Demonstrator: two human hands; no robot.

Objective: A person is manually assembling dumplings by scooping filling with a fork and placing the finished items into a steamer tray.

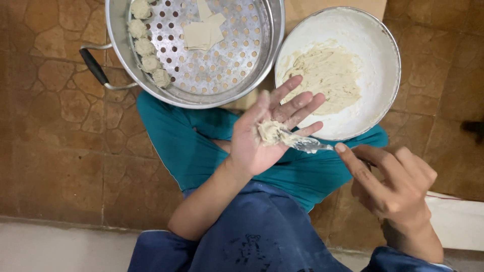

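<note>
— So, what is nearest to the camera?

— Dark blue sleeves and lap at the bottom, with teal trousers (181, 146) over crossed legs above them. The person sits on a brown stone-patterned floor (55, 141).

— And the hands?

— Left hand (267, 133) is open, palm up, fingers spread. A small wrapper with a lump of pale filling (270, 132) lies on its palm. Right hand (390, 184) is closed around the handle of a spoon (307, 145), index finger stretched along it. The spoon's smeared tip touches the filling on the left palm.

— What sits beyond the hands?

— Just past the fingers, to the right, a round white bowl (378, 45) holds a spread of the same pale filling (325, 73) over its floured bottom. It seems to rest on a piece of cardboard (307, 9).

— And to the left of it?

— A metal steamer pot (118, 45) with a black handle, just beside the bowl. Its perforated tray carries a row of folded dumplings (145, 48) along the left rim, and a few flat square wrappers (201, 32) lie near the middle of the tray.

— Anything else?

— A pale strip of floor runs along the bottom left.
</note>
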